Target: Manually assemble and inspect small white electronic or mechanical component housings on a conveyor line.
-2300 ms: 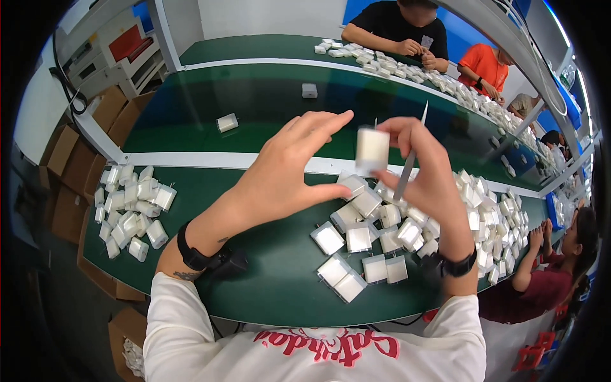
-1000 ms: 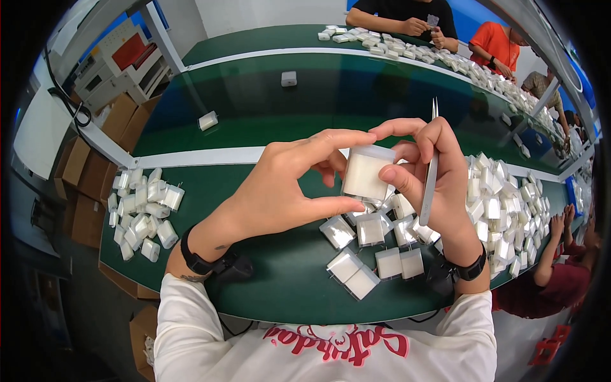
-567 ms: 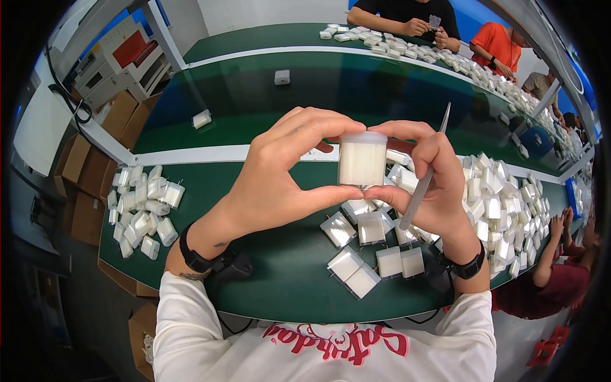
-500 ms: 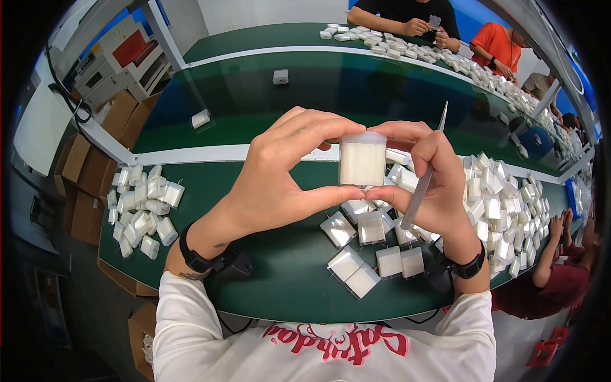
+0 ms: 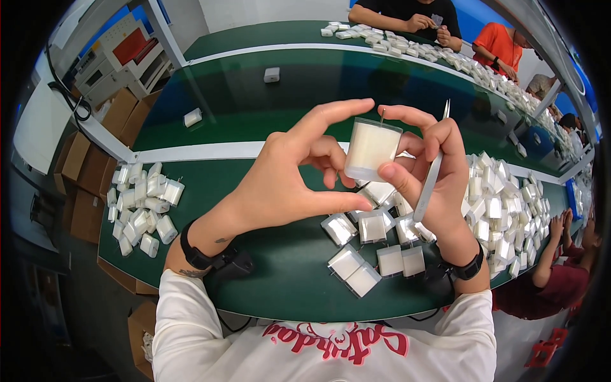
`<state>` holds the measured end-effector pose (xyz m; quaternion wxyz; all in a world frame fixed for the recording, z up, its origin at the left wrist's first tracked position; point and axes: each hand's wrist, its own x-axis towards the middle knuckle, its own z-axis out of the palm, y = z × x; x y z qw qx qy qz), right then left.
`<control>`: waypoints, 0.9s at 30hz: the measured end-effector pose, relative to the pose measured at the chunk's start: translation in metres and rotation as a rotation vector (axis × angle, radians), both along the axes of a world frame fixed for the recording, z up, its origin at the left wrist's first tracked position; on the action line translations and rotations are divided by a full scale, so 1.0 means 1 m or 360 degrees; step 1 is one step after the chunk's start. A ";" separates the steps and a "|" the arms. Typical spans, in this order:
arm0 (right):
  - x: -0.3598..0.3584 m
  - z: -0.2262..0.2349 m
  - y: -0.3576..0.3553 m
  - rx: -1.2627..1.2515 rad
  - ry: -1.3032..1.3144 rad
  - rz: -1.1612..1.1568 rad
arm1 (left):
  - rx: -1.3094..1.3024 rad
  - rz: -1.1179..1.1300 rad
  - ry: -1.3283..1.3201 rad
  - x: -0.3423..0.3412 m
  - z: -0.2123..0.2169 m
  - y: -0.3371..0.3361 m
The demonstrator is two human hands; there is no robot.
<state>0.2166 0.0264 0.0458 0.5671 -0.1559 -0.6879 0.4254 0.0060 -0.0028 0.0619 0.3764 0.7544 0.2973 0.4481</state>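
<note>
My right hand (image 5: 426,165) holds a white plug-in charger (image 5: 373,149) in front of me, thumb at its lower right and index finger near the metal pin on top. Metal tweezers (image 5: 431,178) are also tucked in that hand, points upward. My left hand (image 5: 299,165) stays beside the charger, its thumb and index finger spread wide around it. The left hand's other fingers curl close to the charger's left side; whether they touch it I cannot tell. Several film-wrapped chargers (image 5: 371,226) lie on the green table below.
A small heap of chargers (image 5: 141,204) lies on the left, a larger heap (image 5: 503,210) on the right. Beyond a white rail (image 5: 210,151), a dark green conveyor belt (image 5: 229,95) carries a few chargers. Other people work across the belt and at the right. Cardboard boxes (image 5: 83,210) stand left.
My left fingers have come off the charger and spread. The charger has been turned over in my right hand, its pin now upward. Chargers on the belt have shifted left.
</note>
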 end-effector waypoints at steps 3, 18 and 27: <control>0.002 -0.002 0.002 -0.0005 0.0078 0.0073 | 0.0174 0.0107 0.0108 -0.001 -0.004 0.001; 0.004 -0.009 0.007 0.0461 -0.0241 0.0012 | 0.0432 0.0239 0.0261 -0.005 -0.004 0.003; 0.006 -0.011 0.010 0.0497 -0.0254 0.0029 | 0.0409 0.0256 0.0272 -0.006 0.000 0.002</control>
